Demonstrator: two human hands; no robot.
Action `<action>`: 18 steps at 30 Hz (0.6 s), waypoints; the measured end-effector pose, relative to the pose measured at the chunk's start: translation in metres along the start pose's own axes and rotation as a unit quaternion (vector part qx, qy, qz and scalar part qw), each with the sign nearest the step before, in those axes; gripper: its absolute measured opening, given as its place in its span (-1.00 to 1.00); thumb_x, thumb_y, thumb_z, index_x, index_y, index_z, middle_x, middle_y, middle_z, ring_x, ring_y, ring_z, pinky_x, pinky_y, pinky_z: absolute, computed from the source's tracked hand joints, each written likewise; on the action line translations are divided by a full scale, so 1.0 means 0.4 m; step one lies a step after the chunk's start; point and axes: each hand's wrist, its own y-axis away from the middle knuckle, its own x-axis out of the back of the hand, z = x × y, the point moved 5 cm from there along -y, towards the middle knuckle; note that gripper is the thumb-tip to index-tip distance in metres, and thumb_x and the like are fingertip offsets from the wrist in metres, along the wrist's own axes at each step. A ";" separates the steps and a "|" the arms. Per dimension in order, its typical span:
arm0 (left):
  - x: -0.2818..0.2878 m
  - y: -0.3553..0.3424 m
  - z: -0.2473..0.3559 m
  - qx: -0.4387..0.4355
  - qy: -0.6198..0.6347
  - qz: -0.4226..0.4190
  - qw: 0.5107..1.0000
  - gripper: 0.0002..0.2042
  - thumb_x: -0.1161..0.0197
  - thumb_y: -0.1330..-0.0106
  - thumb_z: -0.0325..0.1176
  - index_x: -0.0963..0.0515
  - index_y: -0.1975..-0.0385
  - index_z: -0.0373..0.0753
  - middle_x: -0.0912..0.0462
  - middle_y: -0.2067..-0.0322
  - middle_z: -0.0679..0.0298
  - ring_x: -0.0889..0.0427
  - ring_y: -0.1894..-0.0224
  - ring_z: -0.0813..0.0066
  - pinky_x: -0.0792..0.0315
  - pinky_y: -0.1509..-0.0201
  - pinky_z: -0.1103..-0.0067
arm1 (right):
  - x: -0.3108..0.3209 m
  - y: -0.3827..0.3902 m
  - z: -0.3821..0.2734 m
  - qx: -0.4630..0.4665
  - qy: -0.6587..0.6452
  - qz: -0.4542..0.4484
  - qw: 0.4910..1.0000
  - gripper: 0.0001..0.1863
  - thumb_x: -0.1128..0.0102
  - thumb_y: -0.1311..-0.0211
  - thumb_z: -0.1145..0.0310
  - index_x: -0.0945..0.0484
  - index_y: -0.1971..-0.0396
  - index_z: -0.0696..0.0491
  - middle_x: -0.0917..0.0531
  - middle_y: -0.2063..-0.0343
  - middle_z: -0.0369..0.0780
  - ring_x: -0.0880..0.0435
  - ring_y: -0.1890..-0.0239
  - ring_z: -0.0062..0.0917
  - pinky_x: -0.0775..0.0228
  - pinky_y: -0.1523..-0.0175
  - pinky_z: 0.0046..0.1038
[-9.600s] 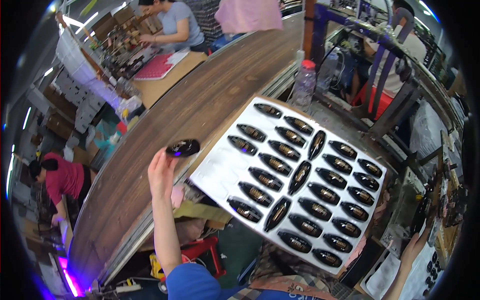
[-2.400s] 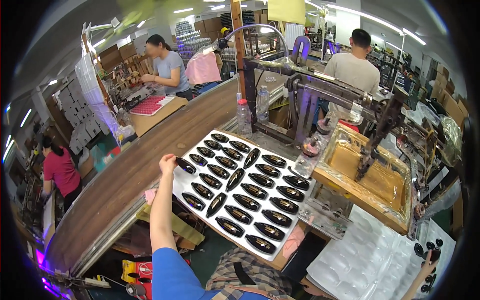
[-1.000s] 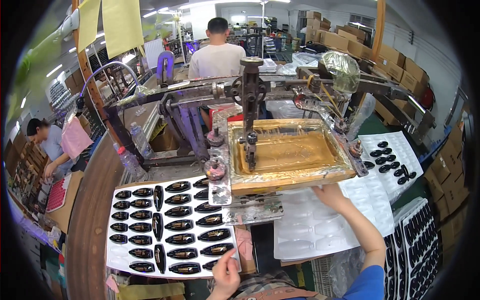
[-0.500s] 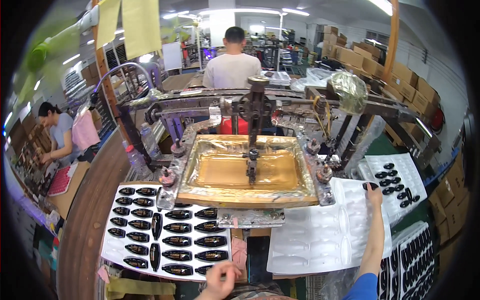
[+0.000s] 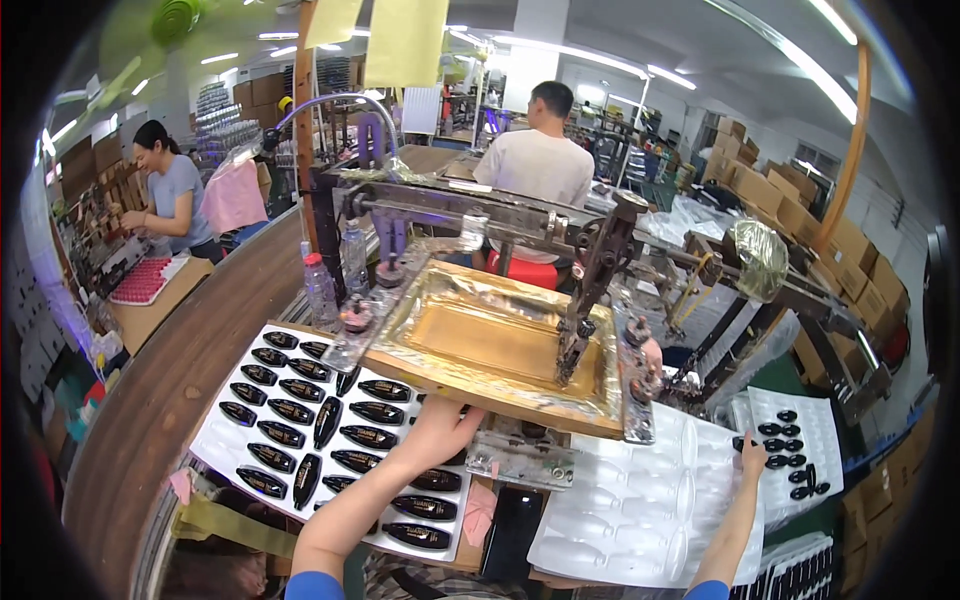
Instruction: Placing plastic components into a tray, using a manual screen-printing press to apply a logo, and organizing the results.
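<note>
My left hand (image 5: 447, 432) is at the front edge of a wooden screen-printing frame (image 5: 500, 401), above a white tray (image 5: 212, 437). Its fingertips are hidden under the frame, so its grip does not show. In the tray lie several glossy black oval plastic pieces (image 5: 367, 437) with gold print. My right hand (image 5: 753, 455) reaches far right, its fingers closed on a small black oval piece (image 5: 739, 443) at the edge of a white moulded tray (image 5: 630, 500). Beside it, a further white tray (image 5: 822, 425) carries several black pieces.
The press's metal arm (image 5: 600, 260) stands over the golden screen. Plastic bottles (image 5: 320, 290) are at its left. One co-worker (image 5: 540, 155) sits ahead with their back to me; another (image 5: 172, 190) works at far left. Stacked cartons (image 5: 780, 195) line the right side.
My left hand has moved forward from the near edge to the frame's front edge. My right hand stays at the right with the black piece. The head view has turned left and tilted.
</note>
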 end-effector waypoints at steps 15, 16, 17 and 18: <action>-0.067 -0.103 -0.161 0.098 0.298 -0.023 0.949 -0.80 0.01 -0.19 -0.38 -0.47 0.28 -0.31 -0.55 0.36 0.17 -0.52 0.28 0.34 -0.37 0.20 0.51 | 0.002 -0.034 0.024 -0.006 -0.010 0.029 1.000 -0.08 0.09 0.13 -0.33 -0.36 0.27 0.43 -0.47 0.28 0.20 -0.44 0.14 -0.04 -0.26 0.03 -0.24; -0.061 -0.109 -0.165 0.115 0.332 -0.017 0.936 -0.80 0.01 -0.20 -0.38 -0.47 0.27 -0.31 -0.55 0.36 0.18 -0.52 0.28 0.35 -0.38 0.20 0.52 | -0.001 -0.042 0.038 -0.011 -0.016 0.013 1.000 -0.08 0.06 0.14 -0.32 -0.36 0.25 0.43 -0.46 0.27 0.20 -0.44 0.13 -0.04 -0.25 0.02 -0.24; -0.053 -0.113 -0.169 0.132 0.365 -0.010 0.921 -0.80 0.01 -0.20 -0.38 -0.47 0.27 -0.31 -0.55 0.36 0.18 -0.53 0.29 0.36 -0.38 0.21 0.53 | -0.005 -0.046 0.050 -0.017 -0.021 -0.002 1.000 -0.07 0.04 0.16 -0.32 -0.35 0.24 0.43 -0.46 0.27 0.20 -0.43 0.12 -0.04 -0.24 0.01 -0.24; -0.045 -0.114 -0.172 0.150 0.398 -0.002 0.905 -0.80 0.01 -0.20 -0.38 -0.47 0.27 -0.31 -0.55 0.36 0.18 -0.53 0.29 0.38 -0.39 0.22 0.54 | -0.014 -0.048 0.057 -0.015 -0.021 -0.003 1.000 -0.07 0.04 0.16 -0.32 -0.35 0.24 0.43 -0.46 0.27 0.20 -0.43 0.12 -0.04 -0.24 0.01 -0.24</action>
